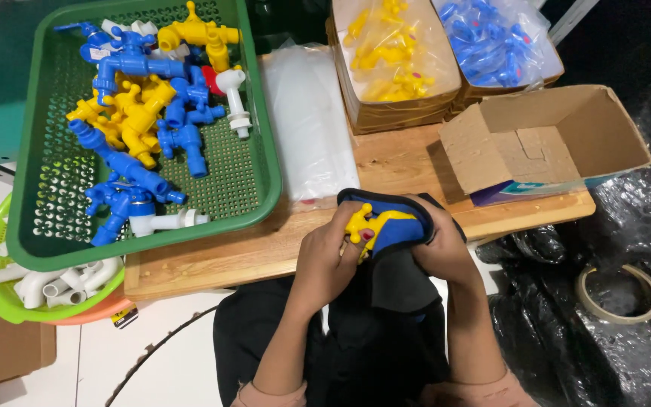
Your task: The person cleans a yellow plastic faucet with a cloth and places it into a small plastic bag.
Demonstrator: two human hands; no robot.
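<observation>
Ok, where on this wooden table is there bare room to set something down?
Bare wood lies between the clear bag stack and the open cardboard box, and along the front edge below the green tray. The tray is crowded with taps.

Both forearms rise from the bottom edge and converge just in front of the wooden table [386,162], close to its near edge. The left hand [327,252] curls its fingers shut, knuckles up, wrist bent inward. The right hand [440,249] closes beside it, fingers wrapped, the two hands nearly touching.
</observation>
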